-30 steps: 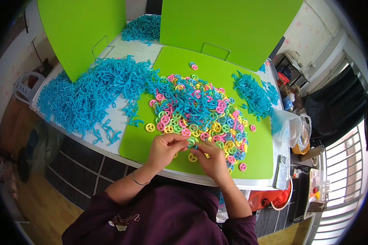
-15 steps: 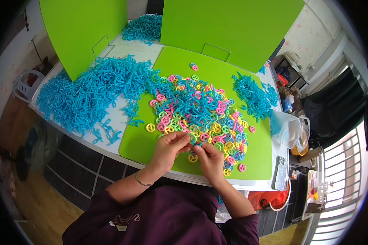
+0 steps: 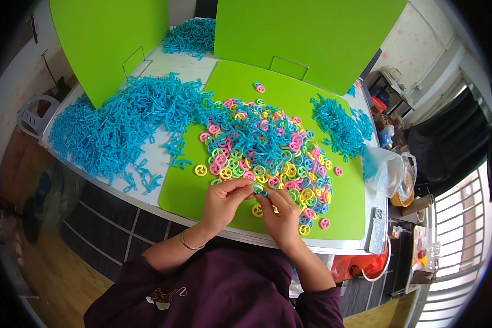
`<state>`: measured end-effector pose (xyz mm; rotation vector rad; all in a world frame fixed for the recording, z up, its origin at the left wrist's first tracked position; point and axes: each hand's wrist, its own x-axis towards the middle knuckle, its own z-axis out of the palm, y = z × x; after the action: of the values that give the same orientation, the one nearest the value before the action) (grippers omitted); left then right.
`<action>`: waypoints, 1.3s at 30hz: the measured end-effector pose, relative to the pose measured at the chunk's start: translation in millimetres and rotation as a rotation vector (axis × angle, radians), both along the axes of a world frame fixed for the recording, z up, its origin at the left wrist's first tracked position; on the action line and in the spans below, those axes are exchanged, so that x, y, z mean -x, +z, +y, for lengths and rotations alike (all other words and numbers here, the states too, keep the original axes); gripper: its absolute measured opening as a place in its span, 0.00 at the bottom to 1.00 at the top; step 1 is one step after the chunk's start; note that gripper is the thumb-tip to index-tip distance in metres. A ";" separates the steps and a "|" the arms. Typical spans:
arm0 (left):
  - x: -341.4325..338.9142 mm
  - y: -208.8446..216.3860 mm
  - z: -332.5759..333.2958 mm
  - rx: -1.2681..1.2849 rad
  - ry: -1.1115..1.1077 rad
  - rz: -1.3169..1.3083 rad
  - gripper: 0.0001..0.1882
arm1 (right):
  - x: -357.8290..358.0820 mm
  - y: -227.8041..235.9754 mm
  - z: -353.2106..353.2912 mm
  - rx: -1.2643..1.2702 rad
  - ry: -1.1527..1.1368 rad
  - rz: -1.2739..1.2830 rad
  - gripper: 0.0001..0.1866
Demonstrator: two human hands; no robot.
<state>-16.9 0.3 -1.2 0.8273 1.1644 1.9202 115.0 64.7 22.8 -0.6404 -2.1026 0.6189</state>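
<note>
My left hand [image 3: 223, 200] and my right hand [image 3: 281, 214] meet over the near edge of a lime green mat [image 3: 186, 191]. Between their fingertips they pinch a small green plastic ring [image 3: 257, 188] with a blue piece against it. A yellow ring [image 3: 257, 210] lies on the mat just below the fingers. Right behind the hands spreads a heap of pink, yellow, green and blue rings [image 3: 268, 150] mixed with blue stick pieces.
A big pile of blue plastic pieces [image 3: 120, 123] covers the white table to the left; smaller blue piles lie at the right [image 3: 339, 126] and far back [image 3: 191, 35]. Green upright boards [image 3: 306, 33] stand behind. A clear bag [image 3: 382, 169] sits at the right edge.
Both hands rose slightly from the mat's near edge toward the heap and closed together on a green ring; the piles have not moved.
</note>
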 end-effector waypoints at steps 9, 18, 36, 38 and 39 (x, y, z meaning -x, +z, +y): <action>5.7 13.8 -3.2 0.021 -0.160 0.071 0.11 | -15.9 5.6 11.3 0.456 0.218 0.019 0.12; 18.2 28.7 -8.3 0.176 -0.401 -0.263 0.11 | -33.3 40.3 15.5 -0.680 0.382 -0.271 0.19; 29.0 16.5 52.7 0.169 0.089 1.399 0.14 | -37.6 7.5 29.2 1.040 0.287 0.464 0.03; 29.6 16.3 54.5 0.089 0.162 1.385 0.12 | -37.2 7.7 29.3 1.063 0.267 0.467 0.04; 31.4 17.7 51.6 0.089 0.164 1.385 0.12 | -36.7 7.9 29.3 1.087 0.246 0.468 0.04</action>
<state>-48.2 51.9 16.5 2.1887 2.0627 1.2213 151.7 94.0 30.7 -0.6967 -1.2863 1.8879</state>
